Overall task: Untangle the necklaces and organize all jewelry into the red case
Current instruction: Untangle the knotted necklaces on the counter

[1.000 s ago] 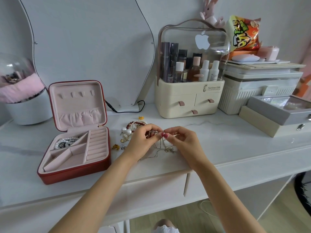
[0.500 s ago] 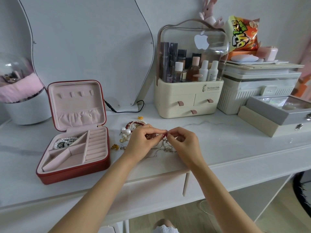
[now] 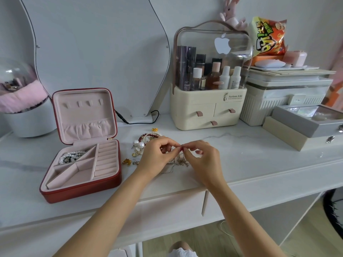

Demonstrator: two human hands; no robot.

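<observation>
Necklaces (image 3: pixel 179 161), thin gold chains in a tangle, pinched from both sides above the white table (image 3: pixel 250 158). Left hand (image 3: pixel 157 154) with thumb and forefinger closed on a strand at the top of the knot; right hand (image 3: pixel 201 157) the same, fingers (image 3: pixel 182 148) curled and meeting the left fingertips, nails painted dark red. Loops hanging from the pinch down to the table, partly hidden behind the hands. Just behind the left hand, touching or nearly so: a red bead bracelet (image 3: pixel 148 135), pearl earrings (image 3: pixel 138 144) and small gold pieces (image 3: pixel 127 161), loose on the table. Further left, apart from the pile: red case (image 3: pixel 81 190), lid upright, pink lining, a pearl strand (image 3: pixel 71 157) in its rear-left compartment, front compartments and ring rolls bare. Behind the case, a curved mirror (image 3: pixel 96 52) with a black cable. Right rear: cream cosmetics organizer (image 3: pixel 207 110) with clear dome, beside white ribbed boxes and a grey box (image 3: pixel 306 125).
</observation>
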